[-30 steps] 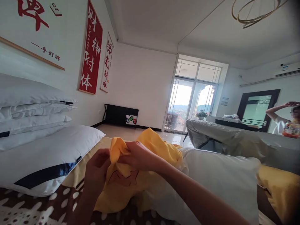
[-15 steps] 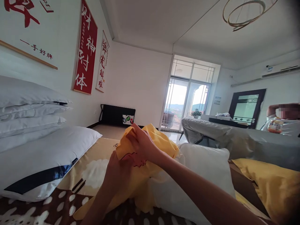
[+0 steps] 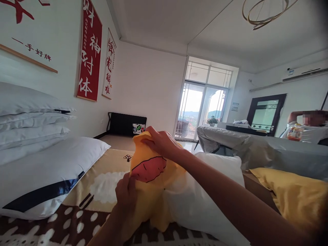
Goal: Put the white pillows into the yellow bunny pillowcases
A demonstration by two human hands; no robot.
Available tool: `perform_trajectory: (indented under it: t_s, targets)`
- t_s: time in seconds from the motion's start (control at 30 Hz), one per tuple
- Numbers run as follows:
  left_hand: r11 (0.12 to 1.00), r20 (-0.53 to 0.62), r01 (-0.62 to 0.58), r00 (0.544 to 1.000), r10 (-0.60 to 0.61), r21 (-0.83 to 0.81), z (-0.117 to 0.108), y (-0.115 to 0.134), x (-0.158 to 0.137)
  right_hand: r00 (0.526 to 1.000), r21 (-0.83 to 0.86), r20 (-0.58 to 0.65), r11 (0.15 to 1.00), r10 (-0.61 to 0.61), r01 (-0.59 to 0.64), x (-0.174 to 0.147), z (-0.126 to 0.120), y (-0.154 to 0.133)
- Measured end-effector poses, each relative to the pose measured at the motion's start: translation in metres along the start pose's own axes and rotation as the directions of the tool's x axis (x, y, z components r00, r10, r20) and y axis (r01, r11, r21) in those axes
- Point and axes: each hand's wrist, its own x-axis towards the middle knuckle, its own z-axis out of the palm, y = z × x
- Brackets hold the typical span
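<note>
A yellow pillowcase [image 3: 147,198] with a pink, black-outlined print hangs bunched in front of me. My left hand [image 3: 126,191] is closed on its left edge, low beside the pink patch. Higher up, my right hand [image 3: 162,143] pinches the top of the cloth, with the fingertips partly hidden behind the wrist. A plain white pillow [image 3: 207,201] lies just right of the pillowcase, its left part against or under the yellow cloth; I cannot tell whether any of it is inside.
White pillows [image 3: 30,112] are stacked at the left, beside a white pillow with a dark band [image 3: 61,167]. A patterned blanket [image 3: 69,218] lies underneath. On the right are a yellow pillow [image 3: 297,188], a plastic-covered sofa [image 3: 269,150] and a seated person [image 3: 312,123] behind a jar [image 3: 294,133].
My right hand has moved slightly up and right, and my left hand has lowered a little. The cloth between them has spread, so more of the pink print shows.
</note>
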Motion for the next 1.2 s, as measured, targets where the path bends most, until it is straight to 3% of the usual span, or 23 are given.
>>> perform_trajectory:
  t_s: [0.1, 0.2, 0.27, 0.33, 0.47, 0.6, 0.67, 0.73, 0.9, 0.97, 1.03, 1.13, 1.17, 1.2]
  targets:
    - [0.998, -0.101, 0.066, 0.993, -0.064, 0.009, 0.002, -0.012, -0.006, 0.988, 0.254, 0.149, 0.965, 0.028, -0.066, 0.002, -0.01, 0.003]
    - [1.0, -0.182, 0.013, 0.983, -0.011, 0.01, 0.004, -0.031, -0.01, 0.941, 0.464, 0.301, 0.886, -0.156, -0.002, 0.001, -0.023, 0.003]
    - [0.996, -0.198, -0.087, 0.976, 0.089, 0.02, 0.005, -0.041, -0.012, 0.925, 0.515, 0.286, 0.854, -0.248, 0.07, -0.001, -0.027, 0.003]
    - [0.983, -0.18, -0.18, 0.966, 0.184, 0.039, 0.003, -0.044, -0.011, 0.941, 0.521, 0.224, 0.847, -0.253, 0.103, -0.003, -0.026, 0.002]
    - [0.958, -0.071, -0.284, 0.956, 0.286, 0.042, -0.011, -0.014, 0.001, 0.96, 0.517, 0.172, 0.85, -0.22, 0.103, -0.008, -0.018, -0.004]
    - [0.986, 0.084, -0.166, 0.982, 0.168, -0.035, -0.031, 0.033, 0.015, 0.947, 0.527, 0.183, 0.84, -0.263, 0.131, -0.014, -0.014, -0.019]
    - [0.99, 0.092, -0.123, 0.987, 0.129, -0.066, -0.041, 0.045, 0.02, 0.941, 0.525, 0.195, 0.84, -0.277, 0.138, -0.014, -0.015, -0.024]
    - [0.982, 0.122, -0.156, 0.978, 0.168, -0.102, -0.048, 0.046, 0.024, 0.941, 0.52, 0.213, 0.846, -0.261, 0.117, -0.011, -0.016, -0.023]
    - [0.934, 0.29, -0.298, 0.892, 0.346, -0.198, -0.066, 0.027, 0.042, 0.904, 0.497, 0.348, 0.867, -0.247, 0.045, -0.002, -0.016, -0.001]
    - [0.941, 0.365, -0.249, 0.874, 0.321, -0.23, -0.072, 0.025, 0.048, 0.889, 0.476, 0.383, 0.878, -0.249, 0.041, -0.001, -0.015, 0.008]
    - [0.94, 0.47, -0.179, 0.829, 0.304, -0.292, -0.078, 0.027, 0.053, 0.885, 0.5, 0.38, 0.865, -0.268, 0.048, -0.001, -0.014, 0.014]
    - [0.941, 0.678, -0.03, 0.686, 0.264, -0.337, -0.087, 0.034, 0.058, 0.882, 0.573, 0.381, 0.82, -0.276, 0.009, -0.003, -0.014, 0.012]
    - [0.946, 0.714, 0.037, 0.666, 0.218, -0.323, -0.09, 0.035, 0.059, 0.882, 0.585, 0.387, 0.811, -0.27, -0.008, -0.005, -0.015, 0.008]
    - [0.942, 0.711, 0.101, 0.683, 0.168, -0.319, -0.092, 0.036, 0.059, 0.883, 0.585, 0.387, 0.811, -0.264, -0.014, -0.007, -0.015, 0.003]
